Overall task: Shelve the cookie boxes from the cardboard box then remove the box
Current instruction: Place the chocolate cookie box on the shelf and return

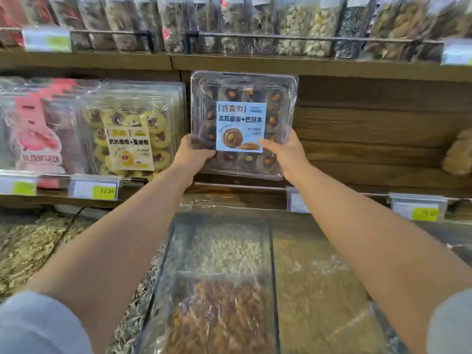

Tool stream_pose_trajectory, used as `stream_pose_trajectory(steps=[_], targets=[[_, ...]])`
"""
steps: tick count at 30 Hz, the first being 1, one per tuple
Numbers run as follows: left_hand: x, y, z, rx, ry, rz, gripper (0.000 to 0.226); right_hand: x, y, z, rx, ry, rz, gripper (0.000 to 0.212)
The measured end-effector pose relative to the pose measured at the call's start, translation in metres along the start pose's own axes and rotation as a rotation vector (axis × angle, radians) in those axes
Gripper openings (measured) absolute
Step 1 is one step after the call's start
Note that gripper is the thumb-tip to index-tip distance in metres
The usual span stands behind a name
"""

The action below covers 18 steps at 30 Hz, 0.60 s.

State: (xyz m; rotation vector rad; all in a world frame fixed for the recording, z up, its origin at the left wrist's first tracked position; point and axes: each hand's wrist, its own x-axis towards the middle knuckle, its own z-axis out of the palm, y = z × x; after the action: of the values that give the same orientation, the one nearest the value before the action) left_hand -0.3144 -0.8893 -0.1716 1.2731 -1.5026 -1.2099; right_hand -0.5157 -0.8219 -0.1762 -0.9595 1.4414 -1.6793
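Upright, cookie box (244, 123) pinched at lower corners by left grip (192, 154), right grip (288, 154), before wooden shelf (370, 139).

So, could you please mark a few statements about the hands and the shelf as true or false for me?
1. The left hand and the right hand both grip the clear cookie box. True.
2. Its label is red. False: it is light blue.
3. The box is held upright, with its label facing the camera. True.
4. The yellow cookie boxes stand to its right. False: they stand to its left.
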Motion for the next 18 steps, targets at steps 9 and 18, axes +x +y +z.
stream_pose_trajectory(steps=[9, 18], targets=[[0.060, -0.030, 0.016, 0.006, 0.046, -0.025, 0.066, 0.072, 0.037, 0.015, -0.194, -0.026, -0.039, 0.069], [0.067, -0.035, 0.027, 0.178, -0.084, -0.098, 0.101, 0.096, 0.054, 0.014, -0.194, -0.010, 0.000, 0.058]])
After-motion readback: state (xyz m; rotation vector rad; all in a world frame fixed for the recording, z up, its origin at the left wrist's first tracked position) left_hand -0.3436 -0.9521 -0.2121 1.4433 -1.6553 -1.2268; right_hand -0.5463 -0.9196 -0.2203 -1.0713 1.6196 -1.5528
